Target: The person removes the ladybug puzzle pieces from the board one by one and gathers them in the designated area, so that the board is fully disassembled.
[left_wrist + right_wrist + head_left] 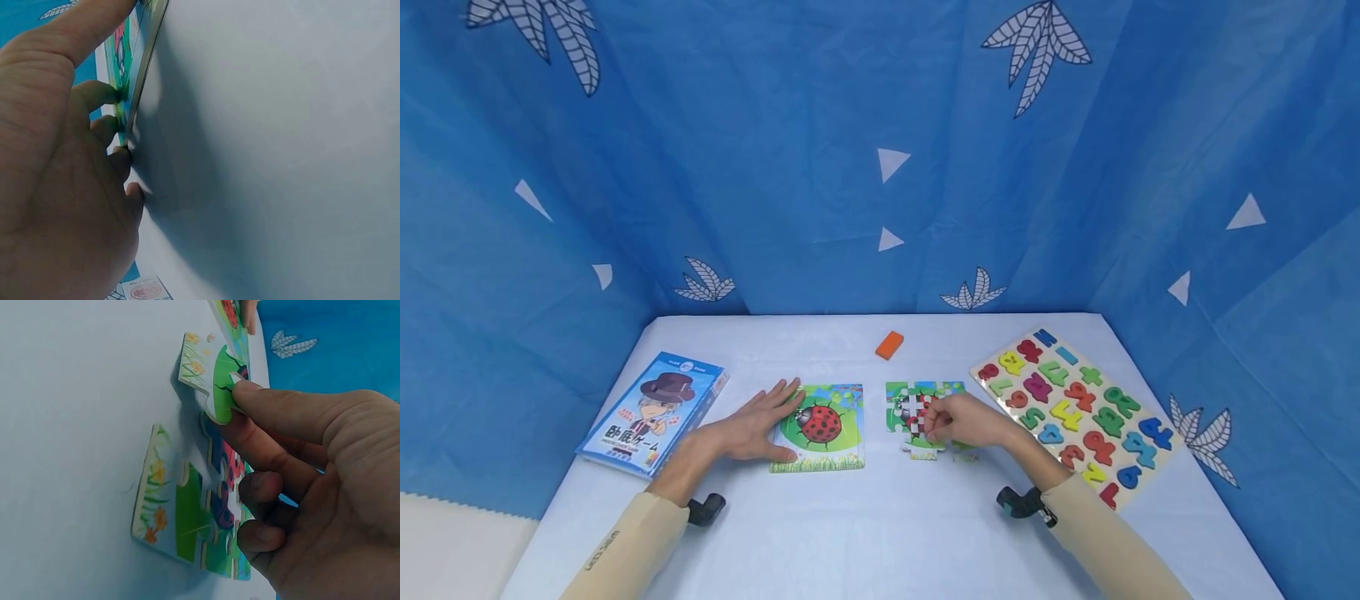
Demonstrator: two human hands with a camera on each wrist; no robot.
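My left hand [752,425] lies with spread, fairly straight fingers on the left edge of a square ladybug picture board [838,461]. In the left wrist view its fingertips touch the edge of that board. My right hand [967,421] is over a partly joined ladybug jigsaw puzzle [896,417] to the right of the board. Between thumb and forefinger it pinches a jigsaw piece [199,365] with flowers and a green patch, raised and tilted in the right wrist view. Below it lies another flowered puzzle piece [187,519]. The hand covers part of the puzzle in the head view.
An orange block [890,345] lies behind the puzzle. On the right is a board of colourful numbers and signs [1000,392]. A blue game box [658,408] lies at the left. Blue patterned cloth [820,167] hangs around the white table [850,533].
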